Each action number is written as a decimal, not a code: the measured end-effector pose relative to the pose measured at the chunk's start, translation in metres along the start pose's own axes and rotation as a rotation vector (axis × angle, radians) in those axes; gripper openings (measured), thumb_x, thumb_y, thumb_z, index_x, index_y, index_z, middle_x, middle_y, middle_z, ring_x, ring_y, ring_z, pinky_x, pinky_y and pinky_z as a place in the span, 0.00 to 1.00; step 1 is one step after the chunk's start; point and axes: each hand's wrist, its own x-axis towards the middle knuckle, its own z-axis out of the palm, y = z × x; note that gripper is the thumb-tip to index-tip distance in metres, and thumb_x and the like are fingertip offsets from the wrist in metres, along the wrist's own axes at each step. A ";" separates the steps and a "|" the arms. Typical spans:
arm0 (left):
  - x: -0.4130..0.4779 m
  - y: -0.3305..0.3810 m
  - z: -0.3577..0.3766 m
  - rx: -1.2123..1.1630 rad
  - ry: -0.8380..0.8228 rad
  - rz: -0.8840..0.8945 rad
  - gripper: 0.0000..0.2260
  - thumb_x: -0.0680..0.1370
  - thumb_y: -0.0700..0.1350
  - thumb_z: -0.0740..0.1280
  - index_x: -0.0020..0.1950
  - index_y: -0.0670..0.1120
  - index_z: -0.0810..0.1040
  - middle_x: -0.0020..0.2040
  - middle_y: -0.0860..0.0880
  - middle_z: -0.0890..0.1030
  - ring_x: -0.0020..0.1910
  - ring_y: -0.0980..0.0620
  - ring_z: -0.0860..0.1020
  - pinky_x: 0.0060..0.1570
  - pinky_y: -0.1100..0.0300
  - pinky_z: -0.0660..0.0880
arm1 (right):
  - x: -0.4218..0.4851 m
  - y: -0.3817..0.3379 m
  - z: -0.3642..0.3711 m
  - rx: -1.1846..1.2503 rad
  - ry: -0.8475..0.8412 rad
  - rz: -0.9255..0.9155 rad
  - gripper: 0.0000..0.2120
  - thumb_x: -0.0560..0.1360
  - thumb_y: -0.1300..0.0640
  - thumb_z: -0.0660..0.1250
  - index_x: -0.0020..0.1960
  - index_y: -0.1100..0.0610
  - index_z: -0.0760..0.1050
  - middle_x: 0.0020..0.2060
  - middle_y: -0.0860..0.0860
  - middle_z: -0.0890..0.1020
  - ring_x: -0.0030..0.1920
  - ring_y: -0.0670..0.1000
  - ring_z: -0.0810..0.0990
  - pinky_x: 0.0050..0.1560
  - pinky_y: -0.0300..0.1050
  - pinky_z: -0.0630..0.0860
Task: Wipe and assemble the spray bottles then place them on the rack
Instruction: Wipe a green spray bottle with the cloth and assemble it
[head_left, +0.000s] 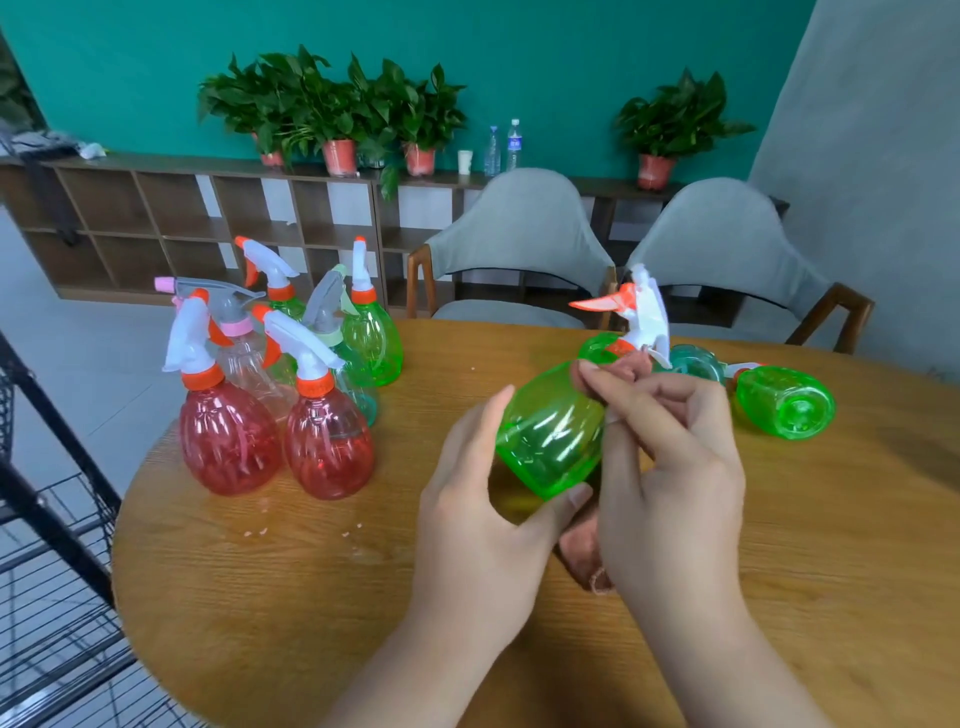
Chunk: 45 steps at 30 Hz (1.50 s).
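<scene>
Left hand (478, 519) curls its grip round the green spray bottle (550, 436) at its base, neck end pointing away, right hand (675, 467) pinching pink cloth (582, 551) on the shoulder

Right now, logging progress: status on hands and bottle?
Left hand grips green bottle. Right hand pinches cloth on it. Upright bottles stand between hands and rack.

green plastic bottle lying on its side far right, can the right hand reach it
Probably yes: only bare wooden table separates the right hand from that green bottle, though the hand pinches a pink cloth.
</scene>
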 end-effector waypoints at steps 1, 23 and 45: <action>-0.001 0.001 0.001 0.013 -0.011 0.012 0.41 0.71 0.52 0.85 0.81 0.56 0.71 0.73 0.64 0.75 0.72 0.57 0.77 0.69 0.56 0.77 | 0.002 0.001 -0.001 0.005 0.010 0.016 0.17 0.83 0.65 0.68 0.65 0.49 0.86 0.58 0.53 0.76 0.60 0.53 0.80 0.66 0.39 0.74; 0.005 0.002 -0.001 0.051 0.143 0.163 0.34 0.73 0.43 0.82 0.78 0.46 0.75 0.73 0.53 0.75 0.76 0.55 0.74 0.71 0.66 0.69 | -0.027 -0.022 0.017 0.241 -0.005 0.208 0.23 0.83 0.53 0.70 0.77 0.44 0.75 0.64 0.52 0.69 0.68 0.55 0.75 0.68 0.53 0.79; 0.022 0.004 -0.019 -0.761 -0.184 -0.344 0.32 0.75 0.38 0.76 0.79 0.51 0.73 0.69 0.46 0.84 0.71 0.47 0.81 0.72 0.50 0.76 | -0.034 -0.009 0.017 0.336 -0.109 0.128 0.20 0.85 0.43 0.64 0.76 0.42 0.76 0.68 0.50 0.68 0.59 0.64 0.79 0.47 0.73 0.81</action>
